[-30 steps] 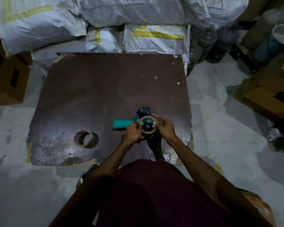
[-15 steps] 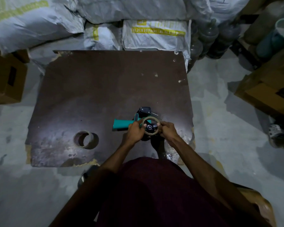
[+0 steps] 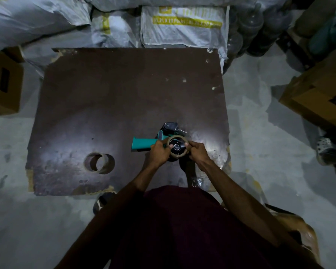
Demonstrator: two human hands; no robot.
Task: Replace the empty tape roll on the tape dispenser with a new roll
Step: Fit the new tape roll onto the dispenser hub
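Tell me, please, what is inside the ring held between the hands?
Inside the tape ring, the dispenser's black hub shows, with a small shiny centre. The left hand and right hand cover the ring's sides, and whatever lies beneath is hidden.

Dark brown board (image 3: 113, 98) lies flat on the grey concrete floor (image 3: 260, 162), corners chipped, pale specks near the far right edge. On the board: a tape roll (image 3: 99, 163) on its side, near-left area, well apart from the dispenser (image 3: 153, 143), which sits near the right-front edge with its teal handle pointing left. Around the board on the floor: white sacks (image 3: 182, 24) along the far edge, cardboard boxes (image 3: 4, 82) left and right.
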